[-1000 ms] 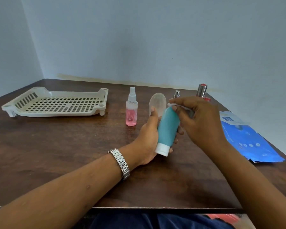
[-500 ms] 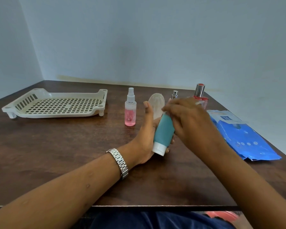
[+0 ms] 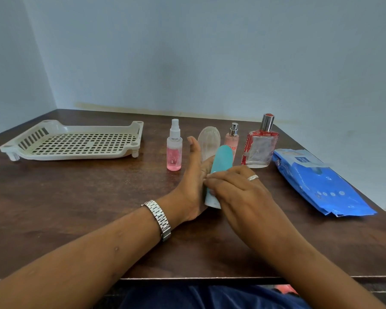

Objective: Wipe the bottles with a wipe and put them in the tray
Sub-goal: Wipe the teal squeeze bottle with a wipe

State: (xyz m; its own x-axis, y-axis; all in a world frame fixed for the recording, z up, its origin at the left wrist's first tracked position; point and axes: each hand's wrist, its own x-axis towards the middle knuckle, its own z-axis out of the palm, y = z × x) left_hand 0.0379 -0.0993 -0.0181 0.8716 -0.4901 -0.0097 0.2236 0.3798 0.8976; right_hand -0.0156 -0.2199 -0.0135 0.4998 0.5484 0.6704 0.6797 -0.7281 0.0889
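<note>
My left hand holds a teal squeeze bottle tilted, its white cap pointing down toward me. My right hand is curled over the bottle's lower half, and a sliver of white wipe shows at its fingertips; the rest of the wipe is hidden. The cream perforated tray sits at the far left with nothing in it. Behind my hands stand a pink spray bottle, a clear tube bottle, a slim pink perfume bottle and a square red perfume bottle.
A blue pack of wipes lies at the right, near the table's right edge. The dark wooden table meets the walls at the back and left. Its front edge runs just below my forearms.
My right hand has slid down the teal bottle from its top end to its lower half near the cap. The slim pink and red bottles behind it have come into full view.
</note>
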